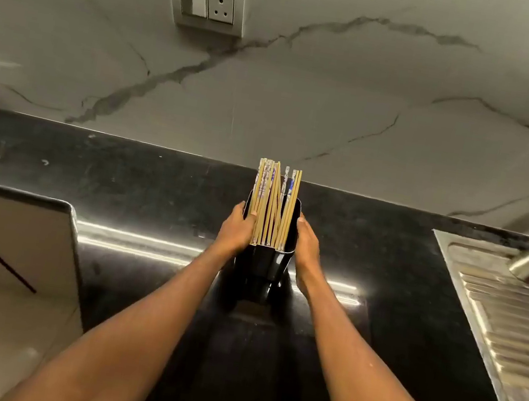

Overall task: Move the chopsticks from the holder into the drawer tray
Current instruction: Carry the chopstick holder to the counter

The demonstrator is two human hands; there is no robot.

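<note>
Right now both hands clasp the holder (pixel 264 259), a dark, glossy rectangular tub standing on the black table (pixel 154 189). To the holder's left, the left hand (pixel 237 230) wraps its side wall, its grip closed round the tub with the thumb hooked over the rim against the chopsticks (pixel 273 203). Those pale wooden sticks stand upright and packed together inside, their tops rising well above the rim, some with blue-patterned ends. To the holder's right, the right hand (pixel 308 245) presses flat on the opposite wall, grip likewise closed on the tub. No stick has left the holder yet, and the drawer tray is not in view.

To do this step well, I judge it best to keep the tub level and squeezed evenly, so the bundle does not fan out or spill.

Left of the holder lies a white board (pixel 7 239); behind it rises a veined marble wall (pixel 371 130) with a socket plate (pixel 206 2); right of it sits a steel sink drainer (pixel 506 325).
</note>
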